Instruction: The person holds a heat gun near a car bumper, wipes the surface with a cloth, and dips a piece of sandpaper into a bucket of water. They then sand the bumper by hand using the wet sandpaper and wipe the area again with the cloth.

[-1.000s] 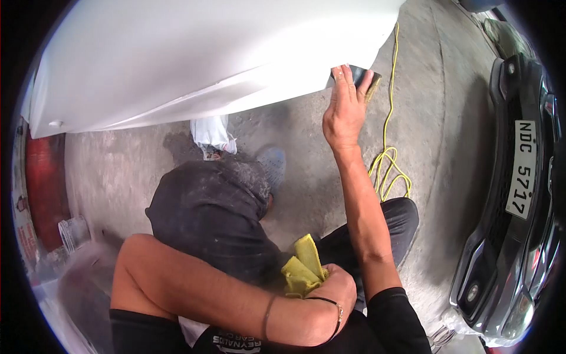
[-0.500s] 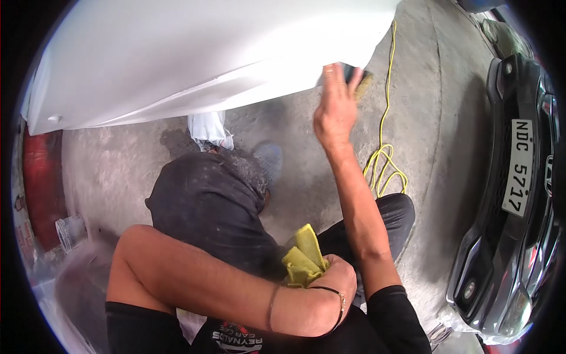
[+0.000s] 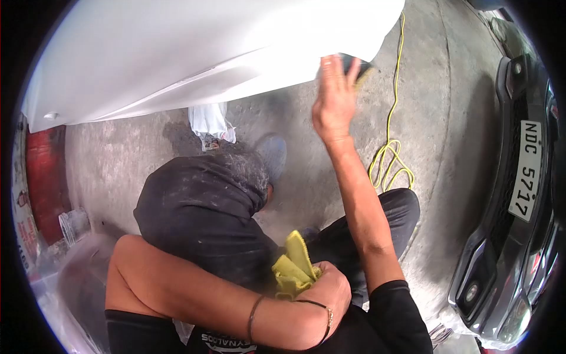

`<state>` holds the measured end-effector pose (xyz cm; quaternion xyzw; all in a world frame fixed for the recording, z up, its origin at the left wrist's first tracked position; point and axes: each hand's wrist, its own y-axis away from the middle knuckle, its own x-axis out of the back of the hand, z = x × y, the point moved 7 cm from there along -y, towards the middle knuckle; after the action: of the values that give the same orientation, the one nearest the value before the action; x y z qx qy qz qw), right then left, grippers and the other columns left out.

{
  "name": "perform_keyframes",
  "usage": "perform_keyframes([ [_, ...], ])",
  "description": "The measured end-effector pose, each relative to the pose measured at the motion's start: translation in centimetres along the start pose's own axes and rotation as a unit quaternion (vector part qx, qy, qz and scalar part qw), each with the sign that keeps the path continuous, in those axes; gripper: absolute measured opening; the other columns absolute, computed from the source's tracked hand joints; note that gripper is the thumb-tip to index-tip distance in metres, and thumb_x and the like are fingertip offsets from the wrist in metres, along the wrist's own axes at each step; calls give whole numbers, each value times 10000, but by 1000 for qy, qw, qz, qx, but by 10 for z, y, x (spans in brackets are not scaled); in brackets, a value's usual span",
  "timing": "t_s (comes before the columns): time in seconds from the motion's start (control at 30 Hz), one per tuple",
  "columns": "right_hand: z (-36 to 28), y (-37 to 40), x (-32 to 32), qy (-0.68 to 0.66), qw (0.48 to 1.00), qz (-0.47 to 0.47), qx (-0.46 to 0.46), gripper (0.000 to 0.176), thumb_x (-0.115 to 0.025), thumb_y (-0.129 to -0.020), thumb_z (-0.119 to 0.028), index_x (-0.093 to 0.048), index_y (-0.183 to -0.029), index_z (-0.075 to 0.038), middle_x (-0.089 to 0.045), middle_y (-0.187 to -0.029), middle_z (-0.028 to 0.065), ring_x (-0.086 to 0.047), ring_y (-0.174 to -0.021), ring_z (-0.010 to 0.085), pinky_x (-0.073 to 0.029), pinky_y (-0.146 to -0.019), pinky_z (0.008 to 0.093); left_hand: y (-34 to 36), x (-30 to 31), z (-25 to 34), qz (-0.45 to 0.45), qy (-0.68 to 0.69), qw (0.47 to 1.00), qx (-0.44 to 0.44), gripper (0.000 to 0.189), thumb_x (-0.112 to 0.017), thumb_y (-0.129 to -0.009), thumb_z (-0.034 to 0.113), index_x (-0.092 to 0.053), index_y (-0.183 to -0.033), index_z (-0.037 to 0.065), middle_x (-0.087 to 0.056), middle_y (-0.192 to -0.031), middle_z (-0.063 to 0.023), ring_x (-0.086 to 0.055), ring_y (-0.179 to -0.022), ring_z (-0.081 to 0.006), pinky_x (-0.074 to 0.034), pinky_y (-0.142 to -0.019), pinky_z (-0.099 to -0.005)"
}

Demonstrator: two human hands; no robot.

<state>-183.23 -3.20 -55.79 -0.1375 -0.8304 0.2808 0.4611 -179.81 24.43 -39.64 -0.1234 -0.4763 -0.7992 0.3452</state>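
Mid-sanding the panel (image 3: pixel 206 53) edge: right hand (image 3: pixel 334 100) flat, fingers pinning the pad (image 3: pixel 361 64) against it, left hand (image 3: pixel 330 289) fisted round the cloth (image 3: pixel 292 265). Next stroke probably wants even pressure.

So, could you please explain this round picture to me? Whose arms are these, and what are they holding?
There is no machine here. A person wears one camera on the head, looking down, so the two bare arms are that person's own. The lens makes the picture round. The right hand lies flat, fingers stretched, pressing a dark pad against the lower edge of a white panel. The left hand, crossed in front of the body, is closed on a yellow cloth. Between the arms is the person's bent knee in dusty dark trousers. On the concrete floor lie a yellow cord and a white bag. A dark car stands at the right.
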Motion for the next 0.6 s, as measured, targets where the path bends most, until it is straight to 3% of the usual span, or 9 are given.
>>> perform_keyframes([
  [0.03,-1,0,4,-12,1000,15,-17,736,-610,-876,77,-596,-1552,-213,-608,-1572,51,-319,-1603,433,-194,-1342,613,0,-3,2,2,-6,1000,1,179,-721,-870,259,-832,-932,133,-783,-878,-51,-755,-821,-263,-537,-746,-456],
  [0.07,-13,3,7,-37,998,-17,51,701,-584,-905,77,-581,-1561,-170,-610,-1565,88,-325,-1597,447,-178,-1344,612,0,-5,5,4,-12,1000,1,176,-721,-869,255,-831,-930,131,-782,-874,-53,-754,-813,-264,-537,-749,-457],
  [0.17,30,-3,15,17,998,50,-27,612,-557,-968,54,-572,-1557,-113,-574,-1592,123,-356,-1574,475,-290,-1308,577,-1,-6,6,21,-23,999,16,169,-716,-873,247,-828,-924,131,-782,-870,-47,-754,-819,-259,-536,-755,-459],
  [0.2,28,-6,17,44,997,65,-22,603,-560,-968,59,-580,-1548,-105,-575,-1596,98,-384,-1580,396,-256,-1318,594,-3,-9,7,27,-14,999,24,169,-716,-873,245,-828,-924,130,-782,-870,-45,-754,-820,-259,-536,-757,-460],
  [0.3,-14,7,12,3,997,-31,71,689,-599,-932,57,-573,-1571,-197,-599,-1579,59,-401,-1570,390,-208,-1342,600,-6,-12,8,35,1,999,40,170,-714,-873,242,-829,-928,129,-783,-874,-43,-753,-824,-262,-535,-764,-464],
  [0.33,-5,6,9,63,994,-27,90,697,-612,-933,43,-563,-1580,-211,-576,-1602,52,-382,-1581,383,-200,-1348,592,-6,-10,8,39,8,998,43,172,-714,-875,242,-830,-932,130,-783,-877,-43,-754,-826,-263,-535,-766,-466],
  [0.47,24,4,4,-73,994,48,-73,742,-624,-903,35,-579,-1567,-292,-565,-1616,-54,-331,-1613,354,-216,-1340,597,-6,-9,9,54,-19,996,70,180,-714,-877,251,-834,-942,134,-786,-883,-46,-754,-833,-272,-537,-766,-470],
  [0.57,-2,3,17,75,992,-40,89,714,-588,-920,82,-569,-1572,-208,-603,-1578,45,-370,-1591,382,-228,-1341,563,-11,-12,12,37,5,999,30,191,-717,-874,263,-837,-950,136,-788,-889,-50,-756,-844,-270,-544,-771,-473],
  [0.6,23,0,18,78,996,4,40,705,-591,-922,73,-570,-1569,-205,-617,-1565,43,-364,-1595,382,-224,-1343,560,-9,-8,12,36,-5,999,25,197,-717,-874,267,-838,-954,134,-789,-892,-52,-757,-847,-269,-546,-774,-473],
])
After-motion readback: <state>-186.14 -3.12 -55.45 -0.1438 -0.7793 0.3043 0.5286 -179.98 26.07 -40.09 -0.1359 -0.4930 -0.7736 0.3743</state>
